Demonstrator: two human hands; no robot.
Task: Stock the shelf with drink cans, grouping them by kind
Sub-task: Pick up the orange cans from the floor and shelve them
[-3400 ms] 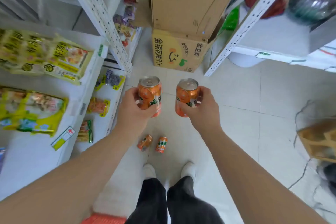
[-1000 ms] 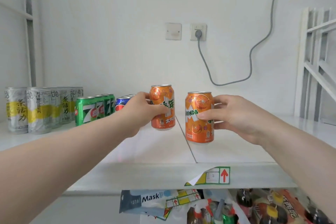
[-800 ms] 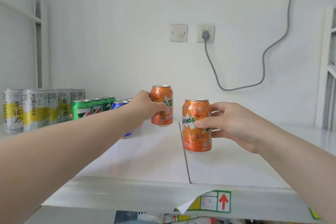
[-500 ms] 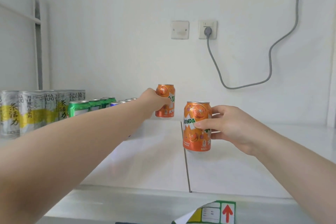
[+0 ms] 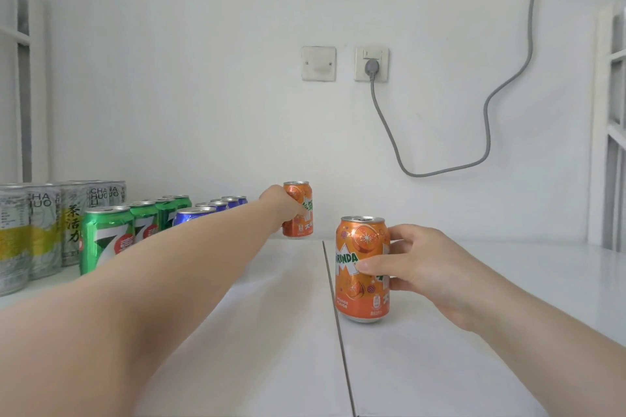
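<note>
— Closest in?
— White shelf board (image 5: 440, 366), glossy, split front to back by a thin dark seam (image 5: 335, 315).

— On it, nearest?
— Near orange can (image 5: 359, 281), upright, just right of the seam, base down at the board. Gripped by the right hand (image 5: 426, 267): thumb across the label, fingers curled round the back.

— Further along?
— Far orange can (image 5: 301, 210), upright, just left of the seam's far end, near the back of the board. Wrapped from the left side by the left hand (image 5: 284, 210), arm stretched right across the shelf.

— Left of that?
— Three groups side by side, in rows running front to back: blue cans (image 5: 210, 208) nearest the far orange can, then green cans (image 5: 105, 237), then taller silver tea cans (image 5: 30, 230) at the frame's edge.

— Behind everything?
— Plain white wall (image 5: 203, 78). Blank plate (image 5: 318, 63) beside a socket (image 5: 371, 64), plugged with a grey cable (image 5: 487, 118) looping down and up to the top right. White upright (image 5: 23, 85) far left, white frame (image 5: 609, 132) far right.
</note>
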